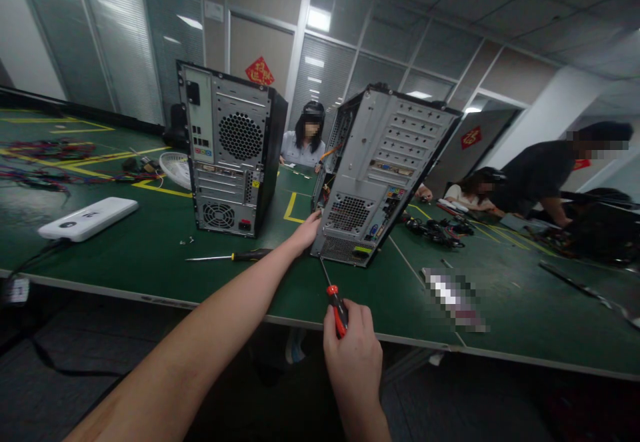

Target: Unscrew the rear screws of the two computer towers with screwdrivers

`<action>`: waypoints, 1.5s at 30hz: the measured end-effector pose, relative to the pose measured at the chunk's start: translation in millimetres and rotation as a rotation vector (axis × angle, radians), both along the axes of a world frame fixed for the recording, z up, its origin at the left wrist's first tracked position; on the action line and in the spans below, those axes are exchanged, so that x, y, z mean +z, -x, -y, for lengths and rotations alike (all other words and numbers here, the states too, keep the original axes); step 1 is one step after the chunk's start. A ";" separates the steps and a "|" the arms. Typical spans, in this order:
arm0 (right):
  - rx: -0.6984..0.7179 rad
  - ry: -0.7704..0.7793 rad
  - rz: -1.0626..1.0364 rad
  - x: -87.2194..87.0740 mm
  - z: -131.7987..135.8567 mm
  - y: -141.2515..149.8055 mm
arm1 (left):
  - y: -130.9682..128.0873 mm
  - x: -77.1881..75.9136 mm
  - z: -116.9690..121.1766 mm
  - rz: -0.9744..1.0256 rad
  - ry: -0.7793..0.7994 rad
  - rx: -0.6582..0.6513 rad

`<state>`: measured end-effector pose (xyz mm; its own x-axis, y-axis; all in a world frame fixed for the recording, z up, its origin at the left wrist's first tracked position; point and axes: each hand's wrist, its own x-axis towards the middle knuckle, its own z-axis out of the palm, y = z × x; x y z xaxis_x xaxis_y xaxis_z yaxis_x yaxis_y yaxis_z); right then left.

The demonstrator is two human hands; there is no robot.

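**Straight and steady at the lower corner**

The right hand (354, 349) is closed around the handle of a red-and-black screwdriver (333, 291), whose shaft runs away from it to the lower back corner of a computer tower (355, 182). The tower stands straight ahead of the right hand, on the green table (395, 315). The left hand (310, 230) is ahead and slightly left of the right, at the tower's lower side; its fingers go out of sight, so I cannot tell whether they grip or merely rest.

Good work here probably means lining the shaft up square, seating the tip fully before turning, and bracing the tower with the left hand. What the tip meets is too small to make out. The left fingers are near it, so a slip might catch them.

Left of the left hand stands a second tower (230, 155), with small screws (187, 241) near its foot. A yellow-and-black screwdriver (245, 255) lies partly behind the left forearm, where it might get knocked. Beyond the right hand, to its right, sits a cable bundle (440, 229). Nothing appears to block the right hand's line to the corner.
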<state>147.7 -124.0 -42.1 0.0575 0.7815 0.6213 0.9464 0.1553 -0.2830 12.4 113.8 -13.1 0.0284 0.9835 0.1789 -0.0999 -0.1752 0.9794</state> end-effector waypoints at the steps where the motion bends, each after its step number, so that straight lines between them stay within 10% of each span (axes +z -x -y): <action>1: 0.007 0.000 -0.006 0.3 0.1 0.5 | 0.2 0.5 0.7 -0.005 0.005 0.001; 20: 0.187 -0.013 -0.081 -6.3 14.1 25.2 | -0.3 -3.4 -1.4 0.047 -0.017 -0.018; 36: 0.063 -0.141 0.123 -16.4 4.8 19.8 | 0.6 -5.0 -2.9 0.023 -0.015 0.003; 45: 0.154 -0.092 -0.113 -10.2 10.0 27.3 | 0.8 -0.4 2.4 0.003 0.000 -0.001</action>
